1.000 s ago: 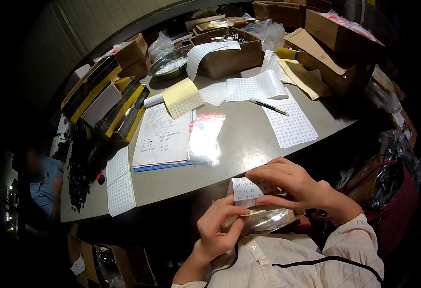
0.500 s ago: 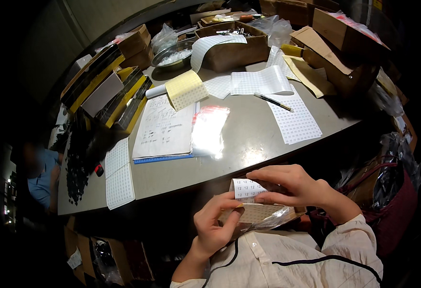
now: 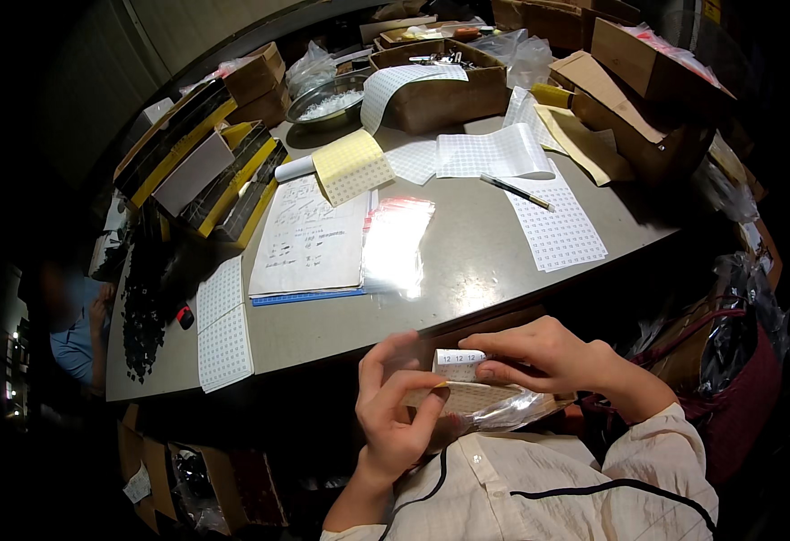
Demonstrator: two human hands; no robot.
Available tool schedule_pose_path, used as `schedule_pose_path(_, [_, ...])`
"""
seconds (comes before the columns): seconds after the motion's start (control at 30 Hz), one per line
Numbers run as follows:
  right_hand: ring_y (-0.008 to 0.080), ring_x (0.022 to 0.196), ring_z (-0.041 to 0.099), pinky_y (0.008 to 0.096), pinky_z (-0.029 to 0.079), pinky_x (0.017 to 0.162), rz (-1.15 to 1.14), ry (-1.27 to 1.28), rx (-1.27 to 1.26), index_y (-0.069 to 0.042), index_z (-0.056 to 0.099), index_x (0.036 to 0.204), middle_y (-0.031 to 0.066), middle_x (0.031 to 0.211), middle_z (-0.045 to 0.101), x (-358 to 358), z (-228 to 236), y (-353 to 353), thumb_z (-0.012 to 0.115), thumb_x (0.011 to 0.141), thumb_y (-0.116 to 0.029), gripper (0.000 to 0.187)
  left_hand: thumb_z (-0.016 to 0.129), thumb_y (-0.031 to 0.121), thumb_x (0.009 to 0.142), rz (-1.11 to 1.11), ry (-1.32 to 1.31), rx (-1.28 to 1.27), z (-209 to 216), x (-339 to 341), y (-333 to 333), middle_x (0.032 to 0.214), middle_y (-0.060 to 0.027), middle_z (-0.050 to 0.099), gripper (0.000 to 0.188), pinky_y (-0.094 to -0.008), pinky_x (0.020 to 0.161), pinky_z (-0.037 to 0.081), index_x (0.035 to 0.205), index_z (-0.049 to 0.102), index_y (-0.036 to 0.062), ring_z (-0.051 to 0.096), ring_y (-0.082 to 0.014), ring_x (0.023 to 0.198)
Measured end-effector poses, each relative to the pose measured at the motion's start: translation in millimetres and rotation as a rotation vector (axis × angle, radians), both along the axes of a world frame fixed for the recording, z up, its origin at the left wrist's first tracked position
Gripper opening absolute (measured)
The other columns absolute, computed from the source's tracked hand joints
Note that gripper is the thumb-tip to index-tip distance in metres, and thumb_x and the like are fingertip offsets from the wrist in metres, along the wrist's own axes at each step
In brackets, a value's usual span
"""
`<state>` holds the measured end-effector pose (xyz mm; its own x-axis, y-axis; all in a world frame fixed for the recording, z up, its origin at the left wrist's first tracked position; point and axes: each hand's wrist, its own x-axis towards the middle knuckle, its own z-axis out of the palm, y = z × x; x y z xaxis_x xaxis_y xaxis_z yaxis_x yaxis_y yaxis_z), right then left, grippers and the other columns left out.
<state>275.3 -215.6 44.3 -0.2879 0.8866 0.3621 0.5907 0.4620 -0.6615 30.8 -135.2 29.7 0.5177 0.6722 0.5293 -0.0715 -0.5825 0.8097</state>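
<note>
Label strip (image 3: 456, 358) before table (image 3: 467, 242), notebook (image 3: 309, 248) left, pen (image 3: 514, 190) right

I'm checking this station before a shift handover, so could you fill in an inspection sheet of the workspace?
Surface: grey table, glare toward its front edge.
Job's things: curled white label sheet, above printed paper and clear plastic.
Clutter: yellow label sheet, handwritten pages, pen, heaped black pieces, brown box.
Hands: right hand grips the curled sheet; left hand has thumb and forefinger close together, any hold unclear.
Cables: none certain; black cord or trim on the shirt.
Surroundings: maroon bag at right, person in blue at left.
</note>
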Motion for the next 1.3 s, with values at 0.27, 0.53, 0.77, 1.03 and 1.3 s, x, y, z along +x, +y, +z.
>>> schedule_pose_path(0.27, [0.0288, 0.08, 0.073, 0.0357, 0.058, 0.071, -0.024, 0.038, 0.025, -0.002, 0.068, 0.124, 0.0155, 0.098, 0.073, -2.7, 0.1, 1.6, 0.076, 0.095, -0.018, 0.034, 0.07, -0.014, 0.083, -0.047, 0.016, -0.182, -13.5, -2.4, -0.4, 0.109, -0.014, 0.071, 0.016, -0.0301, 0.091, 0.053, 0.097, 0.072, -0.005, 0.068, -0.0196, 0.101])
schedule_pose_path(0.53, [0.0178, 0.092, 0.071, 0.0299, 0.057, 0.075, -0.113, 0.213, -0.124, 0.001, 0.066, 0.126, 0.0133, 0.112, 0.073, 9.6, -1.2, -1.6, 0.082, 0.092, -0.022, 0.044, 0.073, -0.011, 0.087, 0.02, -0.046, -0.246, -20.5, -11.5, 2.2, 0.113, -0.0143, 0.068, 0.011, -0.0303, 0.091, 0.052, 0.096, 0.07, -0.005, 0.066, -0.0189, 0.102])
schedule_pose_path(0.77, [0.0127, 0.086, 0.068, 0.0257, 0.053, 0.069, -0.15, 0.301, -0.207, 0.001, 0.07, 0.114, 0.0101, 0.103, 0.074, 15.4, -12.8, -4.9, 0.08, 0.093, -0.02, 0.031, 0.074, -0.014, 0.081, 0.039, -0.06, -0.201, -26.0, -14.0, 4.2, 0.105, -0.0171, 0.073, 0.017, -0.0312, 0.086, 0.056, 0.094, 0.072, -0.003, 0.072, -0.0228, 0.094])
schedule_pose_path(1.03, [0.0156, 0.101, 0.069, 0.0301, 0.056, 0.088, -0.109, 0.628, -0.286, -0.002, 0.065, 0.134, 0.0088, 0.116, 0.072, 17.4, -29.0, -1.0, 0.073, 0.096, -0.017, 0.042, 0.071, -0.011, 0.087, 0.004, -0.095, -0.344, -26.9, -17.8, 3.1, 0.11, -0.0157, 0.07, 0.01, -0.0297, 0.088, 0.054, 0.095, 0.07, -0.0042, 0.067, -0.017, 0.096])
schedule_pose_path(1.3, [0.0359, 0.15, 0.042, 0.0503, 0.034, 0.121, 0.178, 0.832, -0.401, 0.007, 0.035, 0.16, 0.0249, 0.164, 0.037, 1.4, 3.2, 26.7, 0.04, 0.078, -0.101, 0.135, 0.069, -0.014, 0.07, -0.346, -0.11, -0.247, -15.7, 8.9, 2.6, 0.1, -0.0169, 0.075, 0.021, -0.0392, 0.092, 0.055, 0.088, 0.072, -0.0028, 0.069, -0.0285, 0.099])
